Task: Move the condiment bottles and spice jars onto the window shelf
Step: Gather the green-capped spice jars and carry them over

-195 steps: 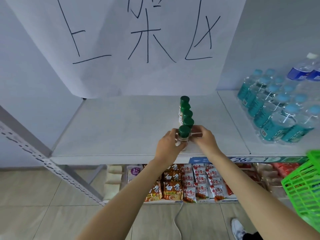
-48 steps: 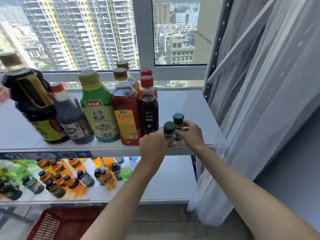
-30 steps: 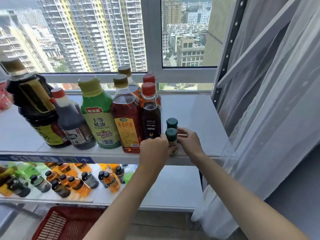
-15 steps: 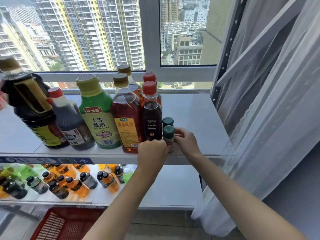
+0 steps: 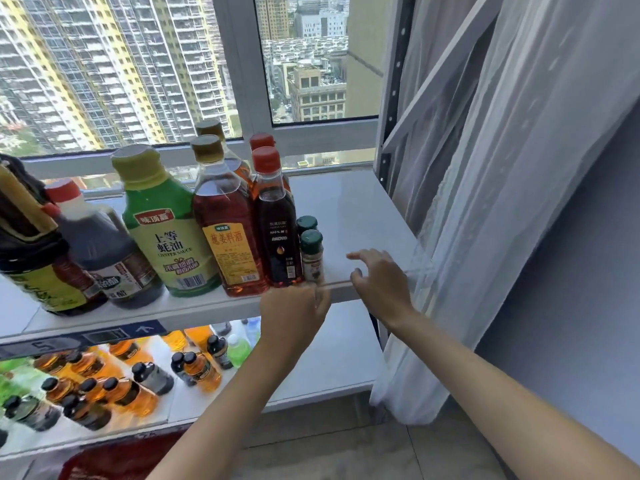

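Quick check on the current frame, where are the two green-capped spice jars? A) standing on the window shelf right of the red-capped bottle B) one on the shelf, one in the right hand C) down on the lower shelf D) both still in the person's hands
A: both green-capped spice jars stand on the window shelf just right of the red-capped bottle, while the left hand and right hand hold nothing.

Daylight is flooding through the window (image 5: 304,64) ahead of me (edges bending, my left hand (image 5: 294,317) blurring slightly).
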